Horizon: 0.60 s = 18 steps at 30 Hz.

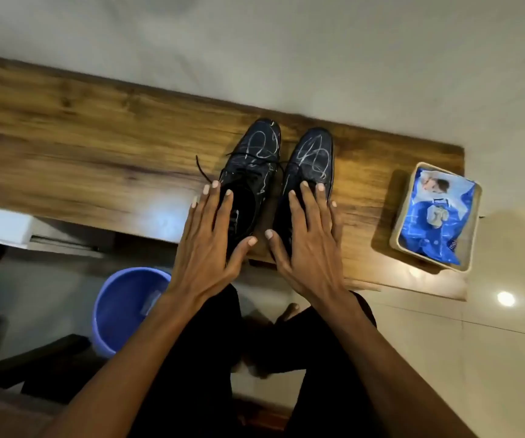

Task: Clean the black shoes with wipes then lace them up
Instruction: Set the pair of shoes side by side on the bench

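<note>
Fingers straight and spread on both hands, gripping nothing. Left hand lies flat over heel end of left black shoe; right hand same over right black shoe. Shoes side by side on wooden table, toes away, white scribbles on toes, laces loose. Blue wipes pack in tray, right. Blue bucket below table.

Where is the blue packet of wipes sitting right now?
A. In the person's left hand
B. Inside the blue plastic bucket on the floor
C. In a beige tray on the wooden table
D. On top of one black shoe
C: the blue packet of wipes lies inside the beige tray at the wooden table's right end, apart from the chalk-marked black shoes and both hands.
</note>
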### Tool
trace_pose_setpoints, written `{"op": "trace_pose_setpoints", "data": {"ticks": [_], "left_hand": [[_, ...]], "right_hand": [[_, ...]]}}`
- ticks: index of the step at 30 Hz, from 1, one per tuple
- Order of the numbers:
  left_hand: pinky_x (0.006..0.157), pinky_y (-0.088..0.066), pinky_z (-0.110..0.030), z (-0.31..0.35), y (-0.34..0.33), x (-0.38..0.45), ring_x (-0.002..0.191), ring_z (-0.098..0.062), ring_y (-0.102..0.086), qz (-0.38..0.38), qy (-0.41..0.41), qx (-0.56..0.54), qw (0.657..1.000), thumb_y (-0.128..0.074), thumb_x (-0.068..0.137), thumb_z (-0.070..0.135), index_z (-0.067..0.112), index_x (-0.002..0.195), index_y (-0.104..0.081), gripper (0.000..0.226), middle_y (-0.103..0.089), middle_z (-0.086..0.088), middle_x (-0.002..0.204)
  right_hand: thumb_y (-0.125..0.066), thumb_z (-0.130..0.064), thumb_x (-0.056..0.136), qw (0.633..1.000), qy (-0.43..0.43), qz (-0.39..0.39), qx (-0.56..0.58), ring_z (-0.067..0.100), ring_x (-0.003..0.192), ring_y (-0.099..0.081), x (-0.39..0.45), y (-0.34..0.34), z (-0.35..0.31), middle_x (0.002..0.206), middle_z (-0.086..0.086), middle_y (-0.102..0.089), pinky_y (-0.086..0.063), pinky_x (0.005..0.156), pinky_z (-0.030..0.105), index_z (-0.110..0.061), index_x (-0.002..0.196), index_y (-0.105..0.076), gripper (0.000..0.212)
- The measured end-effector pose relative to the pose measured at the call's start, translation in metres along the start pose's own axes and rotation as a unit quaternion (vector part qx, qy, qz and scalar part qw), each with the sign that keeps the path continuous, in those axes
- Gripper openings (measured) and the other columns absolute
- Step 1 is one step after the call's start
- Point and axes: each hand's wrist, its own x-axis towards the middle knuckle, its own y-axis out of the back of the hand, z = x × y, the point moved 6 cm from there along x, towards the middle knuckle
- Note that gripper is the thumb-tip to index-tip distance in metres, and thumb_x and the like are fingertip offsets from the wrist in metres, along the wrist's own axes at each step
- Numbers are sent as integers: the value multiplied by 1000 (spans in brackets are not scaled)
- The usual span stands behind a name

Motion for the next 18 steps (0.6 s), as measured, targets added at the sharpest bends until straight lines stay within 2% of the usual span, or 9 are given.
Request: {"op": "trace_pose_setpoints", "data": {"ticks": [3, 5, 7, 10, 13, 18], "left_hand": [[124, -13, -46, -8, -2, -10, 154, -24, -2, 8, 50, -24, 998, -42, 97, 53, 13, 150, -34, 67, -4, -9, 167], [121, -20, -52, -12, -7, -16, 153, -29, -9, 7, 50, -27, 998, -47, 97, 46, 13, 130, -55, 47, -11, -13, 165], [115, -33, -53, -17, -11, -19, 151, -30, -19, 1, 50, -49, 998, -52, 98, 37, 13, 109, -64, 29, -14, -12, 165], [100, -49, -42, -15, -10, -19, 144, -26, -36, -11, 50, -87, 995, -55, 98, 30, 14, 102, -66, 20, -8, -4, 167], [97, -47, -33, -9, -7, -18, 141, -27, -40, -15, 56, -86, 995, -55, 99, 28, 13, 105, -68, 21, -7, -6, 167], [99, -48, -37, 5, -6, -22, 141, -29, -41, -27, 63, -88, 994, -54, 99, 28, 14, 109, -67, 21, -7, -9, 166]], "right_hand": [[-40, -54, 102, 1000, -5, -3, 13, 22, 156, 0, -9, -3, 4, 168, 8, -13, -9, 124, 45, -15, 151, -39, 63], [-43, -53, 102, 1000, 0, 0, 28, 22, 156, 0, -16, -6, 7, 168, 8, -14, -13, 123, 45, -19, 139, -52, 52], [-43, -53, 101, 1000, 7, -2, 27, 24, 156, -1, -23, -11, 10, 168, 9, -14, -19, 121, 48, -22, 123, -61, 42], [-43, -54, 101, 1000, 15, 0, 8, 26, 156, -5, -30, -17, 16, 166, 11, -21, -23, 120, 50, -19, 104, -69, 44], [-42, -55, 100, 1000, 19, -5, 4, 26, 155, -9, -32, -19, 20, 163, 11, -29, -25, 120, 49, -17, 96, -72, 49], [-48, -54, 99, 1000, 17, -3, -3, 26, 154, -15, -37, -10, 26, 158, 11, -39, -28, 118, 48, -15, 95, -75, 48]]}}
